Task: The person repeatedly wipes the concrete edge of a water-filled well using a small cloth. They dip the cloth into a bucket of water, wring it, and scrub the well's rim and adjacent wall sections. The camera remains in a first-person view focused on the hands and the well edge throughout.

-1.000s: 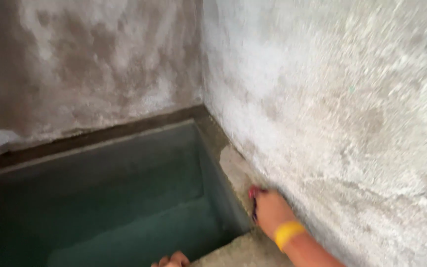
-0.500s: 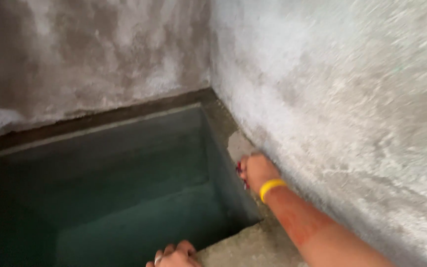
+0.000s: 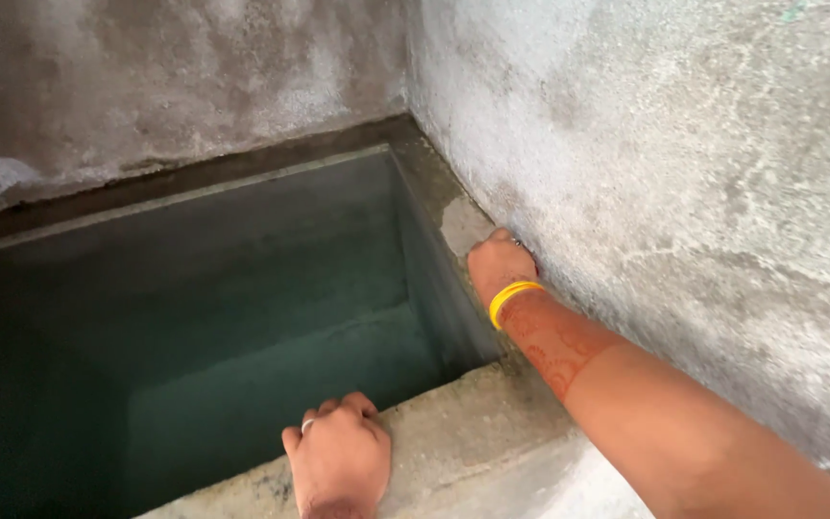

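Setting: bare grey cement walls (image 3: pixel 684 173) meet at a corner above a sunken rectangular tank (image 3: pixel 242 317) with dark green inner faces; no water surface can be made out for certain.
Near rim: pale concrete front ledge (image 3: pixel 473 432) of the tank runs across the bottom of the view, rough and slightly dusty.
Left hand: left hand (image 3: pixel 338 461) rests on that front ledge, fingers curled over its inner edge toward the tank, a thin ring on one finger; it clasps the ledge and holds nothing loose.
Right forearm: it reaches from the lower right diagonally up and left, with reddish-brown patterning on the skin and a yellow bangle (image 3: pixel 514 296) at the wrist.
Right hand: right hand (image 3: pixel 500 264) is bunched closed, knuckles up, pressed down on the narrow side ledge (image 3: pixel 434 183) where it meets the right-hand wall; whether a cloth or tool sits inside the fist I cannot tell.
Patch: light grey scrubbed-looking patch (image 3: pixel 463 223) on the side ledge lies just beyond the right fingertips, touching or nearly touching them, on the far side toward the corner.
Key relation: the side ledge's long axis runs away from the person toward the corner, in line with the right forearm; the right hand is far nearer the patch than the left.
Far: back wall (image 3: pixel 175 86) is blotched dark and damp-looking above the tank's rear edge.
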